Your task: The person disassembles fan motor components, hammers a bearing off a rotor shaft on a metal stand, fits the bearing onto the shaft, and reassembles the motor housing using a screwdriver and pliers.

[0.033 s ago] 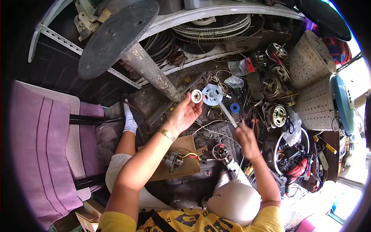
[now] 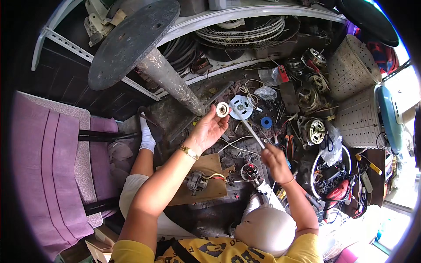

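My left hand (image 2: 206,131), with a gold watch on the wrist, holds up a small round cream-rimmed part (image 2: 222,109) with a dark hole at its middle. My right hand (image 2: 275,163) is closed around the near end of a long, thin, pale metal strip (image 2: 252,131); its exact kind is not clear. The strip's far end overlaps a pale blue-grey slotted disc (image 2: 240,107) just right of the round part. Whether strip and disc touch I cannot tell. Below my left forearm, a motor part with wires (image 2: 197,182) rests on a piece of cardboard (image 2: 210,164).
A blue ring (image 2: 266,122) and pliers (image 2: 290,144) lie on the cluttered floor. Motor parts (image 2: 316,131) and perforated baskets (image 2: 353,59) are to the right, near a red power drill (image 2: 338,190). A post with a round plate (image 2: 171,81) leans at upper left, above a purple chair (image 2: 52,166).
My right hand has shifted slightly up and left, and the strip now looks narrower, as if turned. The left hand with the round part has barely moved.
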A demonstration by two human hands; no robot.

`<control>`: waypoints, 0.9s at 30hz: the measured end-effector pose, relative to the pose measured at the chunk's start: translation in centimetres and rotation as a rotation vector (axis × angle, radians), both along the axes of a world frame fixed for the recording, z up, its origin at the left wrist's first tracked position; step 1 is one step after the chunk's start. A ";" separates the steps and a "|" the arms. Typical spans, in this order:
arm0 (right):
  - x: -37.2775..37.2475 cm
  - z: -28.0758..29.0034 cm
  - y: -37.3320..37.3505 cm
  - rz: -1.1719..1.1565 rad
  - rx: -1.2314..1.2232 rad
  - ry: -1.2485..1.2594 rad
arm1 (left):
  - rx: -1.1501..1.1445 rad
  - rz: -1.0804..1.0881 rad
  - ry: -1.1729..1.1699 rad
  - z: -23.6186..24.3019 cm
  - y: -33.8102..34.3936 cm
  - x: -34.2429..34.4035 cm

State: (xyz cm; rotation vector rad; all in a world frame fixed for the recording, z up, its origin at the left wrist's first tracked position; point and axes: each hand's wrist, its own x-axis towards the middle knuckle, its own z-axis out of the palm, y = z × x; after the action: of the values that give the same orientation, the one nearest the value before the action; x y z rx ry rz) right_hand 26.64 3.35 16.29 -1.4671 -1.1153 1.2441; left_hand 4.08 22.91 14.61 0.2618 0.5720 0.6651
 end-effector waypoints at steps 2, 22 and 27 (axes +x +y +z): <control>-0.1 -0.8 -0.6 0.103 0.037 -0.180 | -0.006 0.003 0.001 -0.4 -0.1 0.3; -1.9 -3.3 -2.6 -0.024 -0.104 0.371 | -0.079 0.031 -0.062 -0.9 -1.9 0.6; -2.9 -2.9 -1.7 -0.166 0.008 0.161 | 0.172 -0.322 0.397 -0.9 -7.8 4.9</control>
State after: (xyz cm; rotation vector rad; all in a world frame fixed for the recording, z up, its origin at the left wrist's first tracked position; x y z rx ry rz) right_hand 23.69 1.65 13.42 -1.3975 -0.8727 1.2160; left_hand 8.95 15.06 13.69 0.6418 0.8309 0.3479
